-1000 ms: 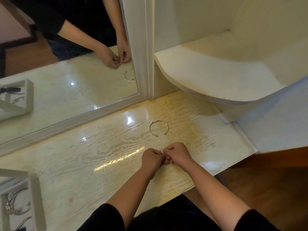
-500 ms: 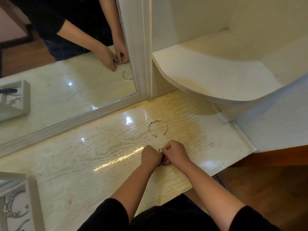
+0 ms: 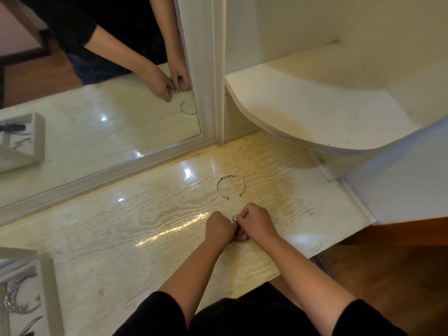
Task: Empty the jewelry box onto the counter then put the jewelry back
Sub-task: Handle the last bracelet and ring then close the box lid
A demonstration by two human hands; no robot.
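A glossy cream wood-grain counter point(image 3: 121, 226) fills the middle of the view, and bright patches of light point(image 3: 188, 171) glint off its surface. Along its far edge stands a large white-framed mirror point(image 3: 97, 141), and in the glass there's brown floor and a strip of pinkish wall. Right of the frame, a curved white corner shelf point(image 3: 315, 110) juts out over the counter, cream walls point(image 3: 278, 27) behind it. Down at the right, dark brown wooden floor point(image 3: 388, 282).
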